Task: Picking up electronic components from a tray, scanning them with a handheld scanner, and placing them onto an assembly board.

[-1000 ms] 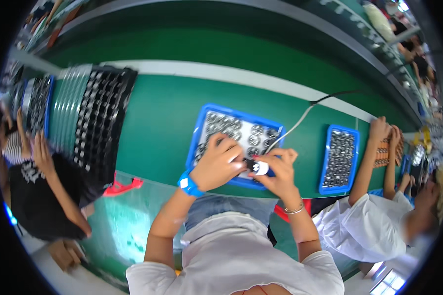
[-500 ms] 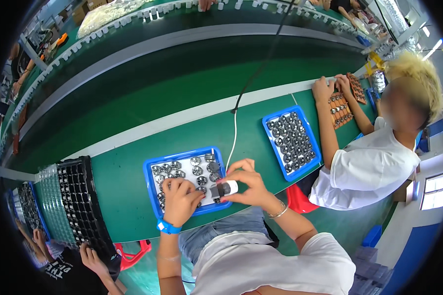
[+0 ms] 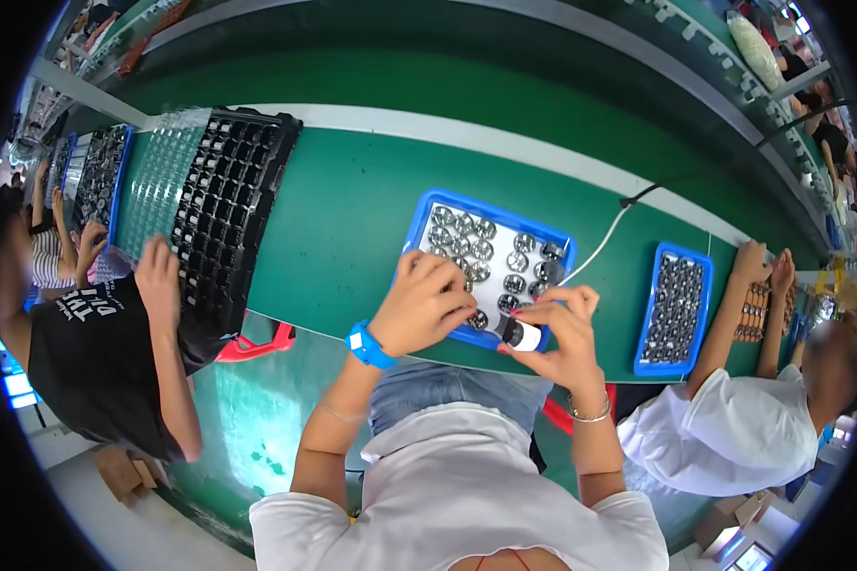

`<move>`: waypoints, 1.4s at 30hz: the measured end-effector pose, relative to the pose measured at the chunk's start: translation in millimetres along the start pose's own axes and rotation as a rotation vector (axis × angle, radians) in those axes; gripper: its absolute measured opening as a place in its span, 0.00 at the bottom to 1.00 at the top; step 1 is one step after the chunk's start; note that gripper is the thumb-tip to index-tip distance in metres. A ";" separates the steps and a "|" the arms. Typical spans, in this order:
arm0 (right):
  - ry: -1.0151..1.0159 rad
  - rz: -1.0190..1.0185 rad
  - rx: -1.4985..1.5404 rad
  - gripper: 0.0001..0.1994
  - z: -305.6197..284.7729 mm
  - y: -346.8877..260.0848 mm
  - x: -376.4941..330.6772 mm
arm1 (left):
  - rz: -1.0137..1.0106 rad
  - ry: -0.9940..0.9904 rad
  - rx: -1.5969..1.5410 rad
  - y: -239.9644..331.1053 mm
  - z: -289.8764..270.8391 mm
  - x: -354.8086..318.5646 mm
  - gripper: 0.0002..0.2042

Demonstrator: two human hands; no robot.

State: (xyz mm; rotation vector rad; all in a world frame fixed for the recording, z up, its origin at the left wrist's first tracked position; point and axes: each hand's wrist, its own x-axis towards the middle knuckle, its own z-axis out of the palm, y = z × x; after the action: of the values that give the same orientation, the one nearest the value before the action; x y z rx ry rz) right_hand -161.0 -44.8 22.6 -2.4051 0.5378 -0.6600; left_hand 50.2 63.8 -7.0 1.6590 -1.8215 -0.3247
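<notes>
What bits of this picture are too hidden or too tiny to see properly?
- Head view: what the left hand pinches is hidden under its own fingers.
- The small white and black tool in the right hand: its tip is too small to tell.
- The round metal parts in the blue tray: details too small.
- The far blue tray: contents blurred by the fisheye rim.

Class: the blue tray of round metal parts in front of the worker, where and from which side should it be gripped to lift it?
Grip the blue tray by its raised rim at the two short ends, from above: it lies flat and the loose metal parts fill its middle.
</notes>
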 end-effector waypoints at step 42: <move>0.468 0.148 0.165 0.26 -46.2 36.9 -45.1 | 0.211 -0.232 0.085 24.1 21.5 17.0 0.08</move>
State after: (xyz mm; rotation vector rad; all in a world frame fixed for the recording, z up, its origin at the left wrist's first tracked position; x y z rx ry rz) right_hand -231.0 -69.1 17.5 -2.0330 0.8076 -1.1614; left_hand 18.1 46.6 -4.5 1.5182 -2.1894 -0.3634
